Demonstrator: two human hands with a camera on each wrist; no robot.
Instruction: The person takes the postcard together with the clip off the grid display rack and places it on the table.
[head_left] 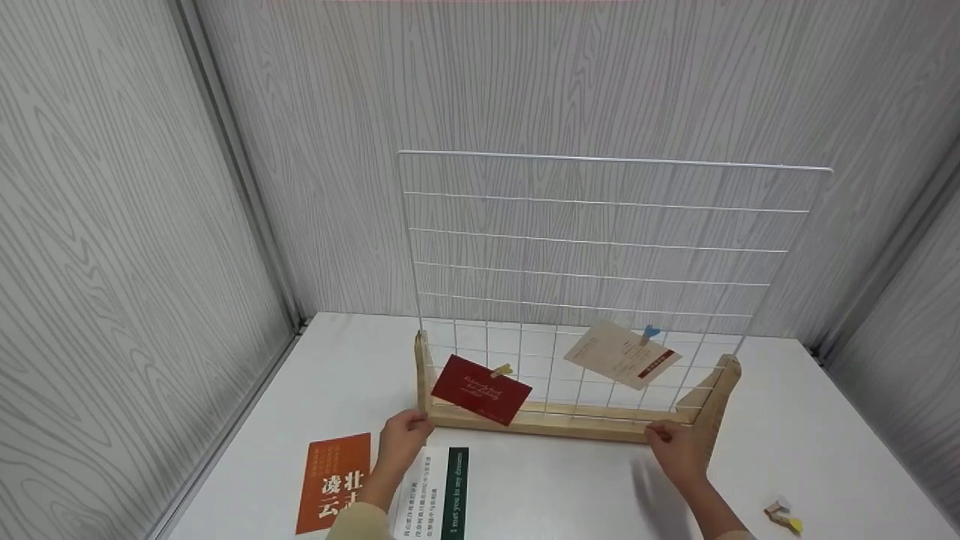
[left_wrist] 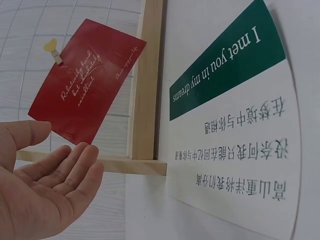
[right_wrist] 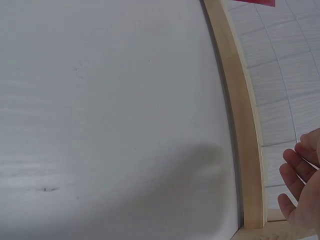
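Observation:
A white wire grid [head_left: 600, 244] stands upright in a wooden base [head_left: 540, 426]. My left hand [head_left: 405, 435] is at the base's left end; in the left wrist view its thumb and loosely bent fingers [left_wrist: 70, 172] are apart, overlapping the wooden foot. Near it, a red card [head_left: 480, 390] hangs tilted on the grid from a small clip with a yellow heart [left_wrist: 50, 45]. By the base's right end is my right hand [head_left: 679, 450], fingers [right_wrist: 294, 181] loosely bent and spread. A beige card [head_left: 611, 352] hangs tilted from a blue clip [head_left: 651, 331].
On the white table [head_left: 547, 495], an orange card [head_left: 330, 480] lies left of my left forearm. A green-and-white card [head_left: 456, 495] lies in front of the base. Several small clips [head_left: 784, 517] lie at the front right. Patterned panels [head_left: 600, 75] rise behind and at both sides.

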